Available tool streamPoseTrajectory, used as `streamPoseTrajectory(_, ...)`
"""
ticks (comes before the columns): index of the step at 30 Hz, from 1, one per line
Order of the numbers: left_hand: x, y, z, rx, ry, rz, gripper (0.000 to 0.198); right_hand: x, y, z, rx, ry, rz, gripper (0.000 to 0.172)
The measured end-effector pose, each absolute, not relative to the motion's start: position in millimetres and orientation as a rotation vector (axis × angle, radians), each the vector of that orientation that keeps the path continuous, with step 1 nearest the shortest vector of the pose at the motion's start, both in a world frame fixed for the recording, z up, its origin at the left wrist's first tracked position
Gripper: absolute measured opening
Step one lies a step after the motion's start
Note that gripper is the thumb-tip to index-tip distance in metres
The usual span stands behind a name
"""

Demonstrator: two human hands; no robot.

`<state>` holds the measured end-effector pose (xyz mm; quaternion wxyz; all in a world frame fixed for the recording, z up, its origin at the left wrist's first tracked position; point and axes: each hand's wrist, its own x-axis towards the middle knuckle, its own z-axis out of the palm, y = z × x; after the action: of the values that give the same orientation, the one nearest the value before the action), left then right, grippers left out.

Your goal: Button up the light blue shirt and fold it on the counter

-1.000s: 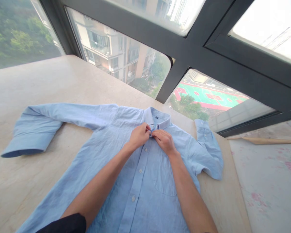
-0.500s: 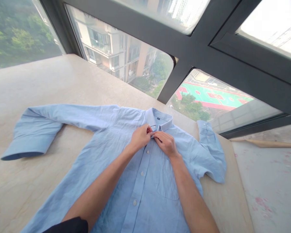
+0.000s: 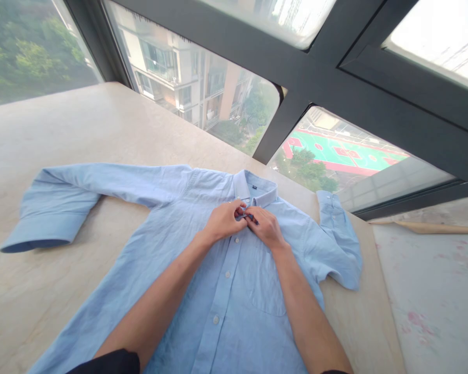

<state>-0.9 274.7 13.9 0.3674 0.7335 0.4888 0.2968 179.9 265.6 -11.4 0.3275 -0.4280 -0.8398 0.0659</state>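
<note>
A light blue button-up shirt (image 3: 171,244) lies flat, front up, on a beige stone ledge (image 3: 42,135), collar toward the window. My left hand (image 3: 223,220) and my right hand (image 3: 265,226) meet just below the collar (image 3: 253,188). Both pinch the shirt's front placket at its top button, fingertips touching. The button itself is hidden by my fingers. The left sleeve (image 3: 62,200) stretches out to the left, its cuff folded back. At the ledge's right edge lies the crumpled right sleeve (image 3: 337,234). Several white buttons run down the closed front (image 3: 222,291).
Large windows with dark frames (image 3: 315,78) stand right behind the ledge, showing buildings and a sports court far below. To the right lies a pale surface with faint pink marks (image 3: 432,291). A tan strip (image 3: 432,227) rests at its far edge.
My hands slid a little lower, from the collar's edge to just beneath it, and the fingertips closed tighter together. The shirt has stayed put.
</note>
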Motion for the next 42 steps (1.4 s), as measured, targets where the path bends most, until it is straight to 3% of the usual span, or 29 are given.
streamPoseTrajectory(9, 11, 265, 3, 2.012, 1.466, 0.768, 0.023, 182, 267, -15, -1.194, -2.197, 0.221, 0.025)
streamPoseTrajectory(18, 15, 260, 3, 2.149, 1.654, 0.668, 0.021, 183, 270, -20, -1.158, -2.202, 0.192, 0.024)
streamPoseTrajectory(28, 10, 266, 1, 1.621, 1.475, 0.977, 0.015, 181, 269, -15, -1.09, -2.217, 0.191, 0.033)
streamPoseTrajectory(42, -4, 281, -1, 1.273, 1.11, 1.014, 0.036, 175, 264, -10, -1.04, -2.199, 0.034, 0.044)
